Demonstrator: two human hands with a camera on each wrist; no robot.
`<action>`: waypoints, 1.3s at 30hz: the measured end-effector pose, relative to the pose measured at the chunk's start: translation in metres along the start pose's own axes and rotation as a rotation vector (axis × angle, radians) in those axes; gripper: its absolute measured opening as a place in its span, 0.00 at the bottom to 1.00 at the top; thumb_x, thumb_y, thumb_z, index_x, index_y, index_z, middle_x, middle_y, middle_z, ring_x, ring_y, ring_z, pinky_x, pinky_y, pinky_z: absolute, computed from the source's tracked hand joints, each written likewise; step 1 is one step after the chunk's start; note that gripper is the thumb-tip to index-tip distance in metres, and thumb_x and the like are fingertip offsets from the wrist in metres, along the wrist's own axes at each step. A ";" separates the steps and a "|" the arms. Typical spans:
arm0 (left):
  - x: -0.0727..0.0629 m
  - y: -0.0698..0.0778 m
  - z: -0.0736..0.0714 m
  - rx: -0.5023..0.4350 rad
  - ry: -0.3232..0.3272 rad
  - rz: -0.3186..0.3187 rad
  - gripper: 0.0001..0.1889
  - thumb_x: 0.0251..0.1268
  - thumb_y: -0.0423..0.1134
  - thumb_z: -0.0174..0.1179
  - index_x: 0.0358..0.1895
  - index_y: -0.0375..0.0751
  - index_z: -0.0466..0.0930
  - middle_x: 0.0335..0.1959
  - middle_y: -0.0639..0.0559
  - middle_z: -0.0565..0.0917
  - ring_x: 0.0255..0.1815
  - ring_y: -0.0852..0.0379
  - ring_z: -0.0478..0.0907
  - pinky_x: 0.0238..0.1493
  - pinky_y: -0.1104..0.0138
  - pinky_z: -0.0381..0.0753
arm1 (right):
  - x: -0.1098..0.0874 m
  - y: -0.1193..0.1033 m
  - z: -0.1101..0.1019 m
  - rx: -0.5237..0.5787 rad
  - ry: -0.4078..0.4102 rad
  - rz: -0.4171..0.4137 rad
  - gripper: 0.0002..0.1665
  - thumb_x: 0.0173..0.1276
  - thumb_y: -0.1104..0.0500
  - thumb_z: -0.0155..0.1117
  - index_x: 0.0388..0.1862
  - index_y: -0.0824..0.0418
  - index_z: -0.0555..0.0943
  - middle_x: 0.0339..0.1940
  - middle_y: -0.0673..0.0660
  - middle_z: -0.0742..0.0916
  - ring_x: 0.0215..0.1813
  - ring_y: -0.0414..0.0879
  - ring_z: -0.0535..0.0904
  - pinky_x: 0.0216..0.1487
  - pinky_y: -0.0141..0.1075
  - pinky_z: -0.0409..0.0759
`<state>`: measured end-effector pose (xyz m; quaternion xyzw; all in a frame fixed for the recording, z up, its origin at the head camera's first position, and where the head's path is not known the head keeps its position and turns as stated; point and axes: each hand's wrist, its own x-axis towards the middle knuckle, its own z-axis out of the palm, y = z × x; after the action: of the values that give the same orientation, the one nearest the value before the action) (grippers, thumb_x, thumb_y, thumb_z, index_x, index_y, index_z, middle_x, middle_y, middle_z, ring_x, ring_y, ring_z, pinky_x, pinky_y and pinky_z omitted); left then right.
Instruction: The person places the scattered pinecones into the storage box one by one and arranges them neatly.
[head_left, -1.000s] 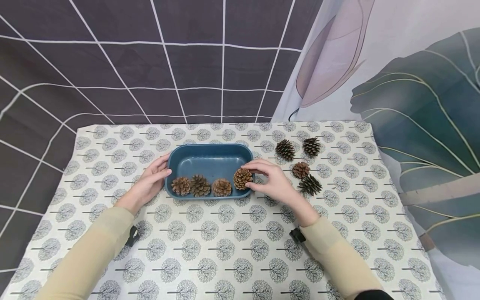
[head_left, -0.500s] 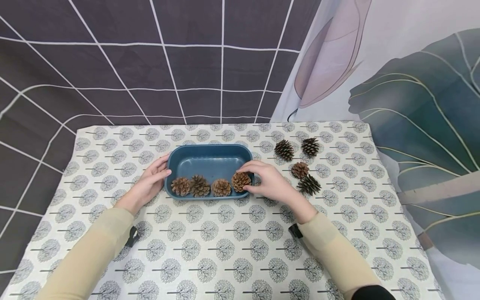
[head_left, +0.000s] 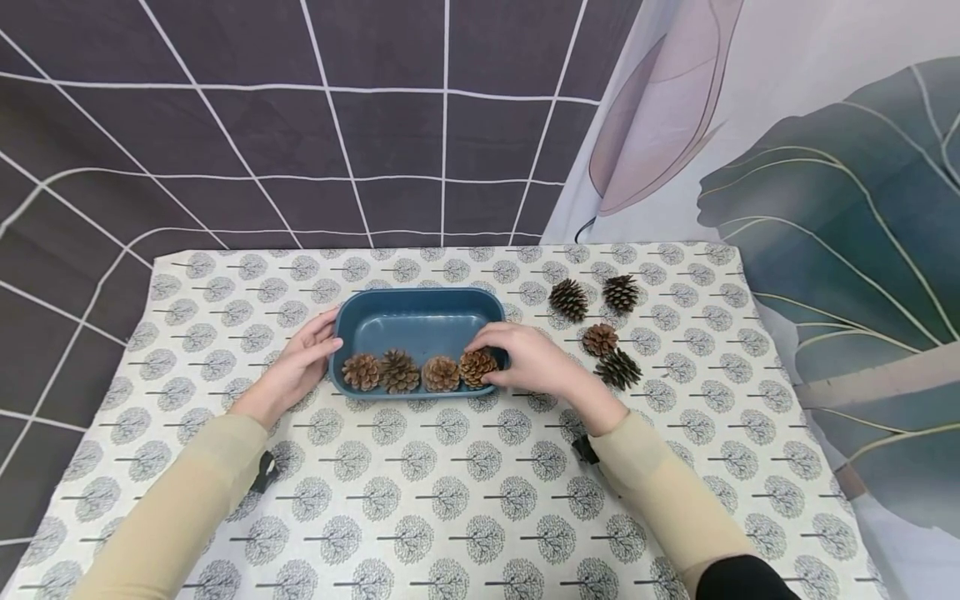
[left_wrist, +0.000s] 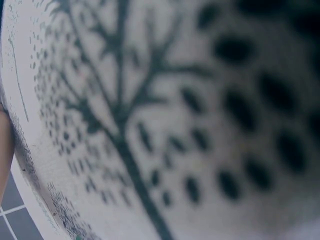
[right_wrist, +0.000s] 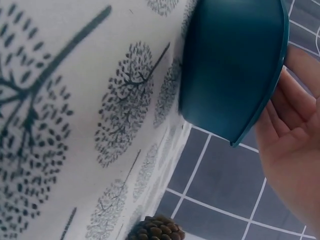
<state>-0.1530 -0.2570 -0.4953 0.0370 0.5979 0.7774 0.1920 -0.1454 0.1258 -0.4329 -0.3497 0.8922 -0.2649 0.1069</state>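
Note:
A blue oblong tray [head_left: 420,300] stands on the table with several brown pine cones lined up along its near side. My left hand [head_left: 300,360] holds its left end, thumb over the rim. Over the right end reaches my right hand [head_left: 528,357], thumb and fingers round the rightmost pine cone [head_left: 476,367], which sits beside another pine cone [head_left: 441,374]. In the right wrist view the fingers pass over the tray's rim, and its side wall [right_wrist: 227,65] hides the held cone. The left wrist view is mostly blurred cloth.
Right of the tray lie several more pine cones, two dark ones [head_left: 568,300] further back, a small reddish one [head_left: 600,340] and a dark spread one [head_left: 618,369] nearer. A tree-patterned cloth [head_left: 420,517] covers the table. A dark grid-lined curtain [head_left: 390,133] hangs behind.
My right hand has moved left and slightly down with its pine cone, from the tray's right rim to beside the other cones inside. My left hand keeps its place.

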 end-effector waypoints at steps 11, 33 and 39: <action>0.000 0.001 0.001 -0.002 0.012 -0.011 0.26 0.78 0.25 0.51 0.72 0.53 0.71 0.63 0.73 0.81 0.66 0.73 0.76 0.69 0.81 0.73 | 0.005 -0.008 -0.005 -0.095 -0.053 0.049 0.29 0.63 0.60 0.79 0.64 0.61 0.85 0.66 0.61 0.87 0.70 0.59 0.83 0.77 0.53 0.78; 0.000 0.004 0.002 0.020 0.031 -0.051 0.28 0.79 0.27 0.52 0.77 0.50 0.67 0.63 0.75 0.79 0.66 0.74 0.75 0.72 0.78 0.71 | 0.006 -0.005 -0.004 -0.138 -0.088 0.022 0.28 0.66 0.57 0.78 0.65 0.60 0.85 0.67 0.61 0.87 0.69 0.58 0.84 0.74 0.52 0.81; 0.000 0.004 0.002 0.018 0.041 -0.060 0.30 0.78 0.26 0.54 0.79 0.47 0.64 0.63 0.76 0.79 0.66 0.74 0.75 0.73 0.78 0.71 | 0.006 -0.003 -0.004 -0.142 -0.096 0.000 0.27 0.66 0.58 0.77 0.64 0.60 0.85 0.67 0.61 0.87 0.69 0.57 0.84 0.74 0.52 0.81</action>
<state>-0.1534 -0.2565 -0.4912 0.0047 0.6095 0.7665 0.2025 -0.1494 0.1208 -0.4280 -0.3687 0.9026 -0.1840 0.1243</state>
